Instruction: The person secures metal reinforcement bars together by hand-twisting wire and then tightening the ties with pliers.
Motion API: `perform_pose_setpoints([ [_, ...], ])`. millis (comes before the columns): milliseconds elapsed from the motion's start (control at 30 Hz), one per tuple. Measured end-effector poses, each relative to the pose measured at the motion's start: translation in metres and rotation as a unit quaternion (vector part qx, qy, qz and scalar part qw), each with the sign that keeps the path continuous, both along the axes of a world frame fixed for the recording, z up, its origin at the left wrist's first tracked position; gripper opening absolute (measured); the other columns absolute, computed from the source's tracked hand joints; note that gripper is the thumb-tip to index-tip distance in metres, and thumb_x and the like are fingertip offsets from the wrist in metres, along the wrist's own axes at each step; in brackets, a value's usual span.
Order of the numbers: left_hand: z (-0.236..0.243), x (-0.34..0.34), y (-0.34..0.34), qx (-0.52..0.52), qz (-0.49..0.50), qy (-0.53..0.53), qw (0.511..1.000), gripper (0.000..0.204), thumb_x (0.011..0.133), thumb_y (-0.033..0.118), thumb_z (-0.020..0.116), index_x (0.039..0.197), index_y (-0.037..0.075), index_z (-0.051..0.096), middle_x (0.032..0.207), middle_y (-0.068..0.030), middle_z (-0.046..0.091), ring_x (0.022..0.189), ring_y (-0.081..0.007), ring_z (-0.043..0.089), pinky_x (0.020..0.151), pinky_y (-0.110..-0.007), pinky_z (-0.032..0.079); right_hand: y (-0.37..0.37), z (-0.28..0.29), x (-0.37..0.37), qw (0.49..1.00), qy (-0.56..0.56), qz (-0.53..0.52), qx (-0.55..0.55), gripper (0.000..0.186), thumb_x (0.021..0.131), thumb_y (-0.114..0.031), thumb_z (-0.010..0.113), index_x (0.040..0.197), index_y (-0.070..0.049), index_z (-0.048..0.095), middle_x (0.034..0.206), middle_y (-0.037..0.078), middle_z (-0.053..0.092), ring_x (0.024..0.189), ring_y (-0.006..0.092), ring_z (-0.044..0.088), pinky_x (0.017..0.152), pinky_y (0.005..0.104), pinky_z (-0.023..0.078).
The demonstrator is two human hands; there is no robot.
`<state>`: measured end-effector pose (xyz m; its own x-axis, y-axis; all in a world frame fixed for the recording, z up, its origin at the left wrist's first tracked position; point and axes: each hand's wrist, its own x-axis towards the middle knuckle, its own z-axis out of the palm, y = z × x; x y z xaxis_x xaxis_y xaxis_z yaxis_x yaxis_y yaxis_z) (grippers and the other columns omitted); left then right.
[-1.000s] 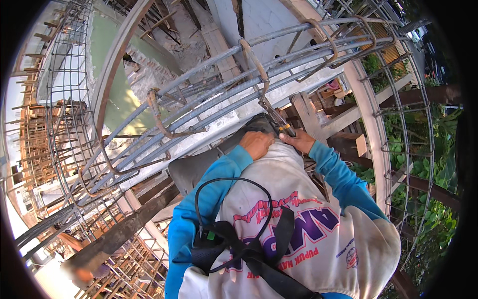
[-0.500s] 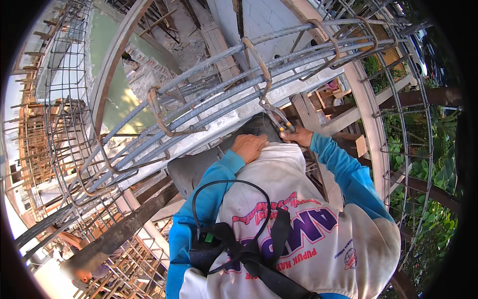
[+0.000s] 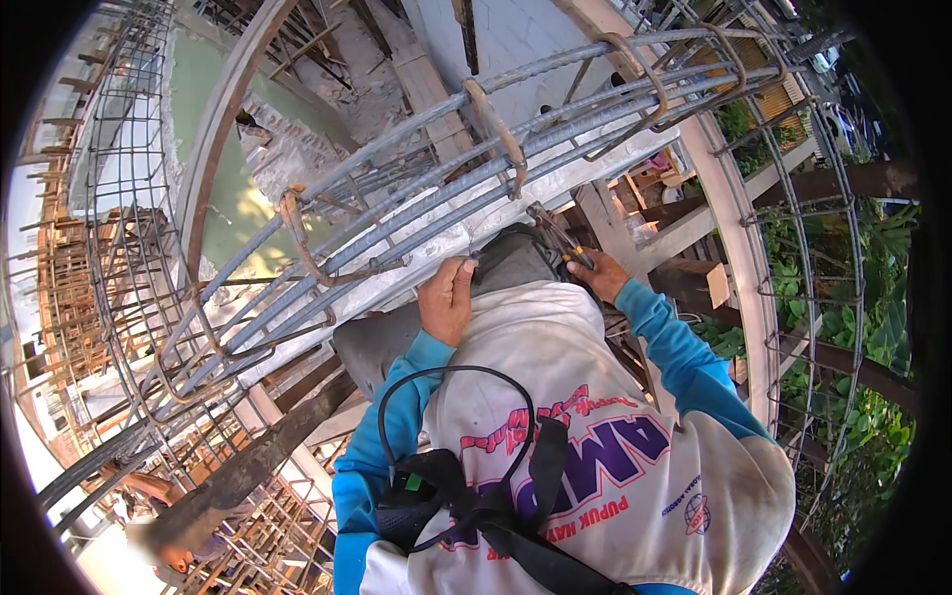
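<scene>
Right hand (image 3: 601,276): closed around the handles of a pair of pincers (image 3: 547,222), dark metal with orange-and-black grips. We see the pincers just past the wearer's knees, head pointing up and away from the body, below the bent stirrup (image 3: 494,123) and apart from it. Whether the tool's own jaws are parted, we can't tell.

Left hand (image 3: 446,300): raised over the dark trousers (image 3: 511,264), left of the pincers and well apart from them. Fingers bunched, thumb against them; a small dark bit shows by the fingertips, but we can't tell if anything is pinched there.

In front of both hands we have a curved cage of grey rebar (image 3: 382,147) with rusty stirrups around it, running from lower left to upper right above a pale concrete ledge (image 3: 451,243).

Wearer has a white shirt (image 3: 555,337) with blue sleeves; a black strap (image 3: 555,461) and a looped cable (image 3: 456,370) lie across the front.

Around: pale timber plank (image 3: 732,218) on the right, more rebar mesh past it, green foliage (image 3: 883,342) beyond. Green wall (image 3: 233,188) upper left. Dark beam (image 3: 263,451) lower left, with another person (image 3: 203,545) near its lower end, partly blurred.
</scene>
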<state>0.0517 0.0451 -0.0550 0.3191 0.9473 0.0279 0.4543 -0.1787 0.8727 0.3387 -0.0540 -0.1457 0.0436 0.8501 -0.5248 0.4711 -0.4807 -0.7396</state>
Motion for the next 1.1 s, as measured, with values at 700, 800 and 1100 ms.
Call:
perform_pose_setpoints([
  [700, 0.029, 0.01, 0.007, -0.161, -0.11, -0.074, 0.978, 0.023, 0.094, 0.021, 0.052, 0.092, 0.0, 0.062, 0.085, -0.0102, 0.064, 0.078, -0.0159, 0.059, 0.074, -0.028, 0.045, -0.008, -0.001, -0.02, 0.979, 0.064, -0.188, 0.042, 0.048, 0.088, -0.038, 0.06, 0.117, -0.001, 0.056, 0.099, 0.019, 0.065, 0.092, 0.0289, 0.061, 0.082, 0.0385, 0.045],
  [800, 0.043, 0.058, -0.003, -0.018, -0.268, -0.008, 0.963, 0.017, 0.092, 0.02, 0.053, 0.093, 0.005, 0.062, 0.084, -0.0124, 0.065, 0.078, -0.0264, 0.062, 0.069, -0.035, 0.047, -0.005, -0.001, -0.017, 0.985, 0.077, -0.156, 0.024, 0.05, 0.088, -0.039, 0.06, 0.119, 0.0, 0.055, 0.103, 0.022, 0.064, 0.095, 0.0322, 0.061, 0.083, 0.0394, 0.045],
  [1100, 0.011, 0.021, 0.008, -0.08, -0.308, 0.1, 0.943, 0.017, 0.092, 0.022, 0.052, 0.1, 0.009, 0.059, 0.086, -0.0148, 0.065, 0.078, -0.0358, 0.061, 0.069, -0.042, 0.046, -0.024, 0.001, -0.016, 0.984, -0.033, -0.164, 0.062, 0.052, 0.087, -0.041, 0.06, 0.116, 0.002, 0.055, 0.094, 0.02, 0.065, 0.087, 0.0313, 0.063, 0.076, 0.0382, 0.048],
])
